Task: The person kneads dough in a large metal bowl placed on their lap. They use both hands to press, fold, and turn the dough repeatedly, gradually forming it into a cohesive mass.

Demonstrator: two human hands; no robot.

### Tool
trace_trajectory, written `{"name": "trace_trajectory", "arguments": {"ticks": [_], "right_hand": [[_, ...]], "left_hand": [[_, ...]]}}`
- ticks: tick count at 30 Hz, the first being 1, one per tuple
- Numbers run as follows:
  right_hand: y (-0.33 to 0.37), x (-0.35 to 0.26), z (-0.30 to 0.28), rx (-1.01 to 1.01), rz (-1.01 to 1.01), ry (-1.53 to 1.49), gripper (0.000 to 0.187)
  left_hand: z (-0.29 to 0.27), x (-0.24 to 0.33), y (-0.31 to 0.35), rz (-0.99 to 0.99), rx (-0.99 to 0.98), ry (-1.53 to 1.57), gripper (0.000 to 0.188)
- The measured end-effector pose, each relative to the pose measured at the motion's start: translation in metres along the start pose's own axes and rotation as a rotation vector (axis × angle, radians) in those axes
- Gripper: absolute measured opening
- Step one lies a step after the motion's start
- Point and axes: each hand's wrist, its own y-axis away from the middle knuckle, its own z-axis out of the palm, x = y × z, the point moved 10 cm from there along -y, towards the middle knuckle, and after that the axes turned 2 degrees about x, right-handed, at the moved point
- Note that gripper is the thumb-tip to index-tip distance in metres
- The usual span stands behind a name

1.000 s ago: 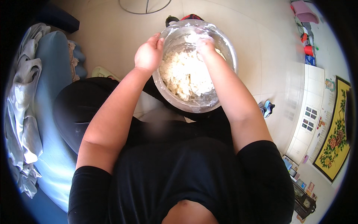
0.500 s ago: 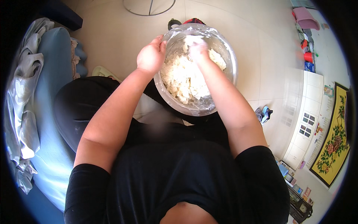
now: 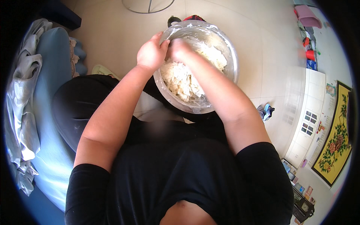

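Pinching the upper-left rim of a round silver-coloured metal bowl (image 3: pixel 231 56) with the bare left hand (image 3: pixel 152 54). Reaching inside with the blurred right hand (image 3: pixel 178 49), impossible to tell whether spread or pressed together, by crumbly cream-white dough (image 3: pixel 182 80) heaped in the bowl.

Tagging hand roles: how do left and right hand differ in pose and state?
- Place: the left hand is at the left rim of the bowl; the right hand is inside, by the dough.
- Pose: the left hand grips the rim; the right hand's finger pose is unclear.
- Sharpness: the left hand looks crisp, the right hand blurred.

Shared: both bare, at the bowl's left side.
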Motion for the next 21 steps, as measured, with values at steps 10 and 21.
{"name": "trace_trajectory", "arguments": {"ticks": [10,21], "right_hand": [[0.161,-0.003,-0.029,0.165,-0.669,0.434,0.035],[0.120,-0.007,0.015,-0.087,-0.621,0.694,0.015]], "left_hand": [[-0.002,-0.002,0.001,-0.011,-0.020,-0.059,0.045],[0.008,-0.010,0.004,-0.055,-0.048,0.055,0.044]]}}
